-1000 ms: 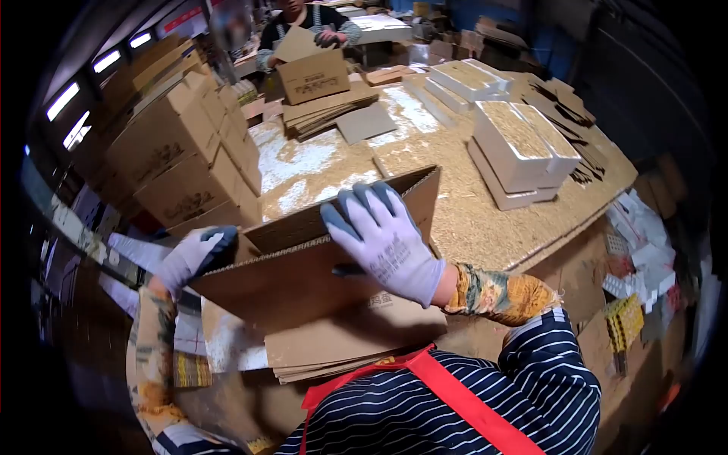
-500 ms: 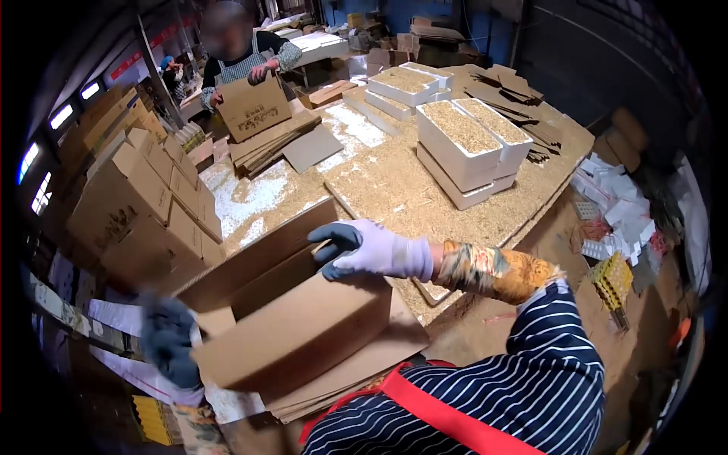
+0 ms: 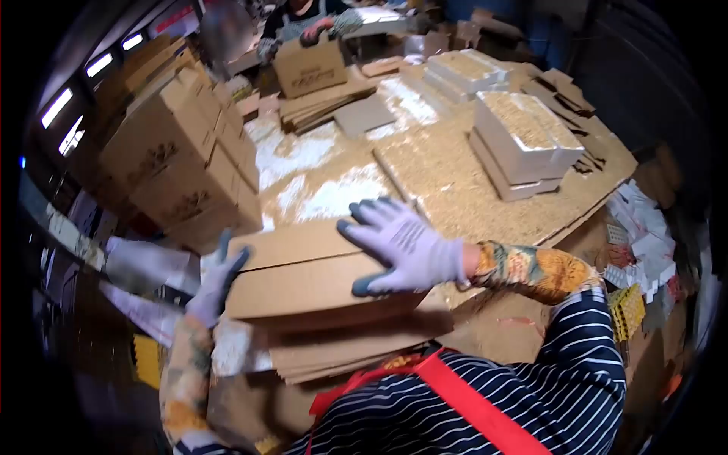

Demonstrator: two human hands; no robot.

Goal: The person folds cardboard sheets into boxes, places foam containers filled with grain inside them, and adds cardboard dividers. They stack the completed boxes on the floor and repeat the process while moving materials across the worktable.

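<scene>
A cardboard box lies in front of me with its two long top flaps folded down, a dark seam running between them. My right hand, in a lavender glove with dark grey fingertips, rests across the box's right end with fingers spread. Against the left end is my left hand, gloved alike, its thumb and fingers stretched out rather than wrapped round anything. Beneath the box sits a stack of flat cardboard. The underside of the box is hidden.
Sawdust covers the worktable. White foam boxes filled with sawdust stand to the right. Closed cartons are piled at left. Across the table, a person handles a printed carton. White scraps lie at far right.
The box's raised flaps are now folded down. My right hand has spread flat over the top, and my left hand has come in against the left end. The view has shifted.
</scene>
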